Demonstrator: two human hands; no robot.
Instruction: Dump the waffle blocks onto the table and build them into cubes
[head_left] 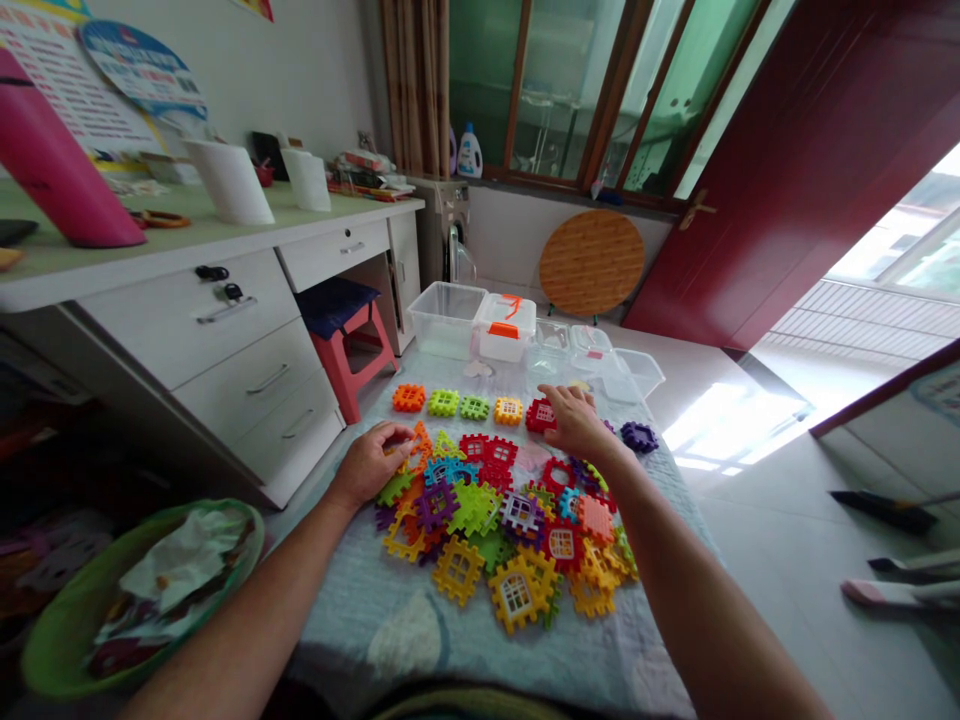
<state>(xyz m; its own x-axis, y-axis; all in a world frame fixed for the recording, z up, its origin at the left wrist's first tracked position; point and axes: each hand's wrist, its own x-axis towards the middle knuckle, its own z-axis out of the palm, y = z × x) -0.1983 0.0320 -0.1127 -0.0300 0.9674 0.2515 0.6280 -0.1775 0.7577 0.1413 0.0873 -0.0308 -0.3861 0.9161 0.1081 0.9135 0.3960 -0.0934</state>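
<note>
A loose pile of colourful interlocking plastic blocks (472, 508) covers the middle of the cloth-covered table. At its left edge my left hand (371, 465) is closed with curled fingers around an orange block (421, 445), partly hidden by them. Beyond the pile, my right hand (577, 420) grips a red square block (540, 415) with its fingertips. That block stands at the right end of a spaced row with an orange block (409, 398), a lime block (443, 403), a green block (474, 407) and a yellow block (508, 410). Right of my right hand lies a dark purple block (639, 437).
Clear plastic bins (448, 318) and a white-lidded box (506, 330) with an orange latch stand at the table's far end. A white desk (187, 320) and a red stool (360, 345) are on the left. A green waste basket (56, 640) sits at lower left.
</note>
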